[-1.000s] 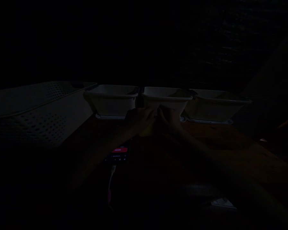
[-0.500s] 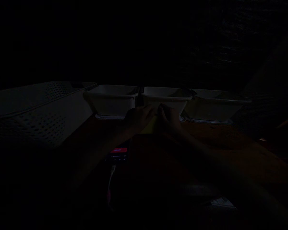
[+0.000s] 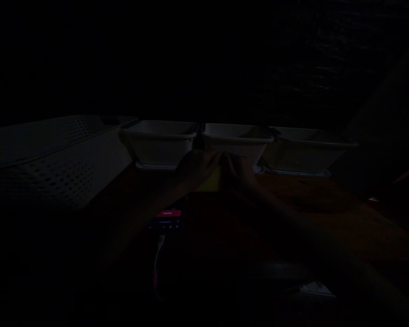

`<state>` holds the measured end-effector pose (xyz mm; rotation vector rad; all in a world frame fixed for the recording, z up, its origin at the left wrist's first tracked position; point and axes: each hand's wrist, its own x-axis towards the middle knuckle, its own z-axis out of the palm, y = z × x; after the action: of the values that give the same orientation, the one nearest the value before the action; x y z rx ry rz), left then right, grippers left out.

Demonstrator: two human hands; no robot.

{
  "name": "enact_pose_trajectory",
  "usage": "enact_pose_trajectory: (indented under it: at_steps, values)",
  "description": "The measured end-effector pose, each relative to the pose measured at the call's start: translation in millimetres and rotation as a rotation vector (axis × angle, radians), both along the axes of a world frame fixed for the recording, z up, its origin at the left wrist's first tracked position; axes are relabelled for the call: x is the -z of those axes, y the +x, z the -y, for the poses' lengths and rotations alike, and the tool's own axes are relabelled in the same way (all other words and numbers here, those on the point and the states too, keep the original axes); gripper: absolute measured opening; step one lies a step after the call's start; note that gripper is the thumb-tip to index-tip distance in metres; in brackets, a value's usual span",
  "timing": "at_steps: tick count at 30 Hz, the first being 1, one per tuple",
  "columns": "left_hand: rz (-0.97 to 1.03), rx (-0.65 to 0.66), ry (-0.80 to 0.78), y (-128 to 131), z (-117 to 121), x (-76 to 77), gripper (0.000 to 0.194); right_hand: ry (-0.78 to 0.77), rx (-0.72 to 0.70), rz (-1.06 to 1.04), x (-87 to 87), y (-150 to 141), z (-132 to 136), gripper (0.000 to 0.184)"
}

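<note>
Very dark frame. Left hand and right hand meet at centre, both closed on a yellow piece between them. Three white tubs stand just behind; perforated basket at left. Phone below the hands on the table; screen text unreadable.

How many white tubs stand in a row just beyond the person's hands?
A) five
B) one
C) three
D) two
C: three white tubs stand side by side, the left tub, the middle tub and the right tub, behind the left hand and right hand.
</note>
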<state>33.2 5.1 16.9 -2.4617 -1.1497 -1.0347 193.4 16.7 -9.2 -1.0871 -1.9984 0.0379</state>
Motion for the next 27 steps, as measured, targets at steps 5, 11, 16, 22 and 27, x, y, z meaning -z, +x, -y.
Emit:
enact_pose_trajectory:
  at_steps: [5,11,16,22,27]
  values:
    - [-0.051,-0.084,0.099,-0.4,2.9,1.9,0.034,0.0,0.047,-0.029,1.2,-0.7,-4.0,0.05]
    - [0.066,-0.144,0.125,1.5,11.1,-1.5,0.03,0.033,0.083,-0.169,2.7,0.0,-8.1,0.049]
    - [0.181,-0.135,0.099,0.9,8.8,-2.6,0.031,0.063,0.044,-0.247,2.5,1.8,-7.8,0.051]
    - [0.065,-0.123,0.043,2.0,6.0,-0.4,0.029,0.085,-0.023,-0.137,-2.3,1.9,1.9,0.048]
    - [0.021,-0.078,-0.052,4.4,5.0,-0.3,0.022,0.06,-0.115,-0.022,-5.6,0.3,6.4,0.042]
